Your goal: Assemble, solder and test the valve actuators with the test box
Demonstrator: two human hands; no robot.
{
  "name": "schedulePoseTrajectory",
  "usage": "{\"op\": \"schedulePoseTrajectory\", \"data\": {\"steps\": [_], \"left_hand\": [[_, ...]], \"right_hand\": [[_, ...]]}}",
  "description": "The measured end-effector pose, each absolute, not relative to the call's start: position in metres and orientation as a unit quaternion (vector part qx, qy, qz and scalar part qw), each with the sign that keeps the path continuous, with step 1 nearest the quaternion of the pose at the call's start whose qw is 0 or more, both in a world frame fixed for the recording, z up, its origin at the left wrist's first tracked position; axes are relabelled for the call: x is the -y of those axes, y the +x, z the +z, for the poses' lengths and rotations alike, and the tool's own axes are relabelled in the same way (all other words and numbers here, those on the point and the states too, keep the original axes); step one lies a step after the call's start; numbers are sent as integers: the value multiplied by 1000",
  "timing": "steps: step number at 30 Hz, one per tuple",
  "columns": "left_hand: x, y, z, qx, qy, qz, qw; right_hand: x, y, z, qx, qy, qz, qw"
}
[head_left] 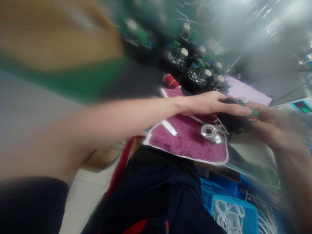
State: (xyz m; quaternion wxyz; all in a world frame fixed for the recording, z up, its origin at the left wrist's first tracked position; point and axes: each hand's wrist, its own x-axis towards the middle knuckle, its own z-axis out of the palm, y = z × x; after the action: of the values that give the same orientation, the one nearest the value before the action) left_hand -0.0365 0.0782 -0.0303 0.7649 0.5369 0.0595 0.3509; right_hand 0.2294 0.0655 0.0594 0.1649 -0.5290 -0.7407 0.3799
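Observation:
My left hand (pixel 219 103) is closed over a black housing (pixel 235 123), thumb stretched along its top. A small green circuit board (pixel 253 112) shows at the housing's right end. From the far side my right hand (pixel 265 122) grips that end; its fingers are blurred and partly hidden. A round silver metal fitting (pixel 209 131) with a hole in its middle sits at the housing's left end, over the purple cloth (pixel 185 143). A white paper strip (pixel 169 127) lies on the cloth, left of the fitting.
Several black units with circuit boards (pixel 197 74) stand behind my hands. Near them lie a bundle of red wires (pixel 172 81) and a pink sheet (pixel 246 89). A device with a lit display (pixel 302 106) is at right. Below, a blue bin (pixel 251 211) holds white cables.

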Motion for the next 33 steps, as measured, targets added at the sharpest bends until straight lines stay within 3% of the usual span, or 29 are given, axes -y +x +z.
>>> {"op": "schedulePoseTrajectory", "data": {"steps": [33], "left_hand": [[-80, -39, -32, -50, 544, 357, 757]], "right_hand": [[-67, 233, 58, 774, -507, 345, 158]]}}
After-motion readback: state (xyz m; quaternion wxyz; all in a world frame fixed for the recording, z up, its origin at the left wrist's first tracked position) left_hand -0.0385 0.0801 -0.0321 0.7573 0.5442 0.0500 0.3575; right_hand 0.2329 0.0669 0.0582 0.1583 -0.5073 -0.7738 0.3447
